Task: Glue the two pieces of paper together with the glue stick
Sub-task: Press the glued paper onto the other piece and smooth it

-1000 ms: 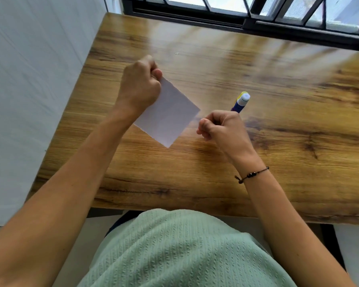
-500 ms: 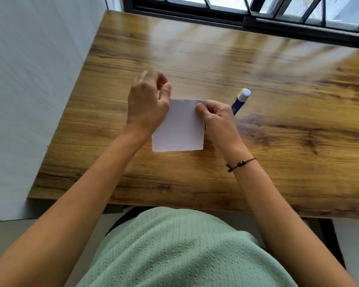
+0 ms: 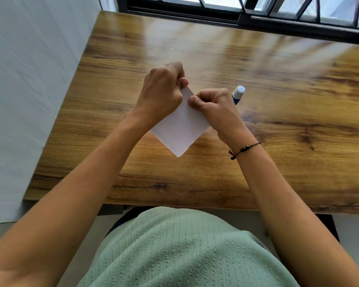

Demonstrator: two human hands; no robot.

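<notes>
A white paper (image 3: 179, 129) hangs like a diamond above the wooden table (image 3: 278, 141), one corner pointing down toward me. My left hand (image 3: 162, 90) pinches its top corner from the left. My right hand (image 3: 214, 106) pinches the same corner from the right, thumb on the paper. I cannot tell whether it is one sheet or two lying together. The glue stick (image 3: 238, 94), blue with a white cap and a yellow band, lies on the table just behind my right hand, partly hidden by it.
A white wall (image 3: 29, 79) runs along the table's left edge. A dark window frame (image 3: 257, 19) borders the far edge. The table's near edge is close to my body.
The paper was held by my left hand alone, then by both hands as an upright rectangle. Now it is turned to a diamond with both hands meeting at its top corner.
</notes>
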